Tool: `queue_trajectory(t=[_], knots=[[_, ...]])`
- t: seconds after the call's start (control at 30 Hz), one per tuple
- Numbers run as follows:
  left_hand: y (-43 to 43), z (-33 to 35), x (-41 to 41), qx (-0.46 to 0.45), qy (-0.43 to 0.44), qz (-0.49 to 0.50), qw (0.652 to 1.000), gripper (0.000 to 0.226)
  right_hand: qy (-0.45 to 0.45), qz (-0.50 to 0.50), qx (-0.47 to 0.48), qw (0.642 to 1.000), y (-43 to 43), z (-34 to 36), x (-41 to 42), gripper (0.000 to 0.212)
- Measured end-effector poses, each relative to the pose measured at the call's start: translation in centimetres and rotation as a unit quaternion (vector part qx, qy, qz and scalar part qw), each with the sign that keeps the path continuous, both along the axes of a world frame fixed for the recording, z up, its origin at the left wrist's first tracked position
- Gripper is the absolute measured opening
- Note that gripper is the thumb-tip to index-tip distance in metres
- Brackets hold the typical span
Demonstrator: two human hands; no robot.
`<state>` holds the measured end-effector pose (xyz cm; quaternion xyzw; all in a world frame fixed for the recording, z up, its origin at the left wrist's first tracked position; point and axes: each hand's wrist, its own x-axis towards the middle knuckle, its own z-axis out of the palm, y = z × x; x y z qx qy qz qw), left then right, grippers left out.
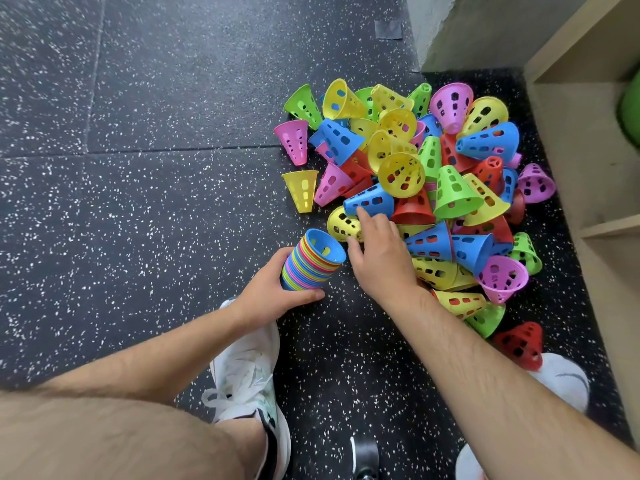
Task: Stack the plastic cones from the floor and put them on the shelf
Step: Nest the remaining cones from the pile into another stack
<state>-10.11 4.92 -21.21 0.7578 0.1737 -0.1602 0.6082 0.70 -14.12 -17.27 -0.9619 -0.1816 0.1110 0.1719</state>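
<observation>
A heap of multicoloured perforated plastic cones (415, 188) lies on the dark speckled rubber floor (138, 168), just left of the pale wooden shelf (588, 150). Left of the heap the left hand (273, 296) holds a stack of nested plastic cones (311, 268); the right hand (377, 254), between them, touches the heap's near edge.

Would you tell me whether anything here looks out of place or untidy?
The loose cones lie heaped on the floor beside the shelf, tipped anyhow; one red cone lies by the right shoe. Only the stack in the left hand is neat.
</observation>
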Motion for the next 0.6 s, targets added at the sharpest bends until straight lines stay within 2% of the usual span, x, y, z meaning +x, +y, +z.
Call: queue_trajectory(t=[0.1,0.2,0.27,0.37,0.43,0.47,0.6], knots=[[0.0,0.1,0.1,-0.001,0.0,-0.002,1.0,0.069,0.029,-0.021,-0.025,0.999,-0.8,-0.2,-0.6,0.045],[0.0,0.1,0.0,0.0,0.001,-0.005,1.0,0.068,0.014,-0.027,-0.046,0.998,-1.4,-0.4,-1.0,0.031],[0.0,0.0,0.0,0.0,0.002,-0.003,1.0,0.068,0.018,-0.019,-0.062,0.998,-1.5,-0.4,-1.1,0.035],[0.0,0.0,0.0,0.0,0.0,0.0,1.0,0.068,0.008,-0.016,-0.013,1.0,-1.3,-0.4,-1.2,0.032],[0.1,0.0,0.0,0.002,0.0,0.001,1.0,0.07,0.019,0.02,-0.015,1.0,-1.2,-0.6,-1.3,0.05],[0.0,0.0,0.0,0.003,-0.001,0.0,1.0,0.071,0.032,0.035,-0.028,0.998,-1.1,-0.7,-1.4,0.052],[0.0,0.0,0.0,0.007,0.003,-0.001,1.0,0.071,0.087,0.015,-0.04,0.995,-1.0,-1.3,-1.7,0.028]])
